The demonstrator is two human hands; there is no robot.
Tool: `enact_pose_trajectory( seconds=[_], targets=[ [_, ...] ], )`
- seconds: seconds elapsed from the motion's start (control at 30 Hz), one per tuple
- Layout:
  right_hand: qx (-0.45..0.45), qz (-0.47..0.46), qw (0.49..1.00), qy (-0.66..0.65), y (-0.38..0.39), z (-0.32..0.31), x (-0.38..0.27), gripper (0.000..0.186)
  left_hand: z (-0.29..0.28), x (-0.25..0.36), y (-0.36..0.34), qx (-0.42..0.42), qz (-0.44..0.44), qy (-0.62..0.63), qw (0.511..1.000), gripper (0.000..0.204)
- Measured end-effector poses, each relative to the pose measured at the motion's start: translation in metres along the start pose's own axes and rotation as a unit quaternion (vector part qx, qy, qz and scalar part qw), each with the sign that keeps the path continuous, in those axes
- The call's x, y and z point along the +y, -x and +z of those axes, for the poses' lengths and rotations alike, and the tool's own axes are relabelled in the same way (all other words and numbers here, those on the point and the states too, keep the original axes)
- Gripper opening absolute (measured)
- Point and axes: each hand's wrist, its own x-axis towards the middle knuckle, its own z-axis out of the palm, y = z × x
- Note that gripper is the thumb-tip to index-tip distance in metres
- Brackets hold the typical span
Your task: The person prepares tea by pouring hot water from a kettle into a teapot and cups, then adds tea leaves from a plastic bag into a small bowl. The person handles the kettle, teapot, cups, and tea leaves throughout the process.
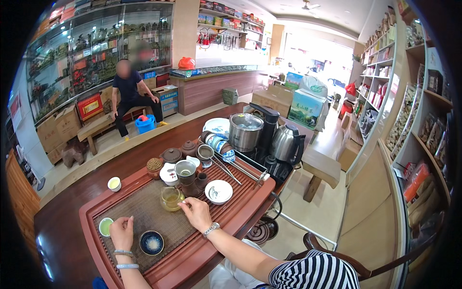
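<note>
My right hand (196,213) reaches over the tea tray (159,179), thumb and finger pinched at the side of a small glass pitcher (171,197) holding pale yellow liquid. The pitcher stands on the brown woven mat (127,212). My left hand (122,234) is raised over the mat's left part, fingers curled together with nothing visible in them. Close beside it is a cup of light green liquid (106,227). Between my hands sits a dark blue cup with a pale centre (151,242). A white bowl (219,191) lies right of the pitcher.
A metal strainer (185,167) and clay teapots (172,155) stand behind the pitcher. Farther back are a steel pot (246,130) and an electric kettle (288,142). One small cup (114,184) rests on the table left of the tray. Across the room a person (132,94) sits on a bench.
</note>
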Motion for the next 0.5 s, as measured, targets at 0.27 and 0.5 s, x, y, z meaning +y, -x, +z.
enact_pose_trajectory(
  seconds=[0.27, 0.5],
  targets=[
    [0.066, -0.085, 0.994, -0.012, -0.002, 0.005, 0.01, 0.018, 0.004, 0.005, 0.002, 0.014, 0.019, 0.004, 1.0, 0.022],
    [0.002, -0.106, 0.993, -0.043, 0.004, 0.007, -0.005, 0.015, -0.003, 0.009, 0.001, 0.014, 0.015, -0.003, 1.0, 0.023]
  ],
)
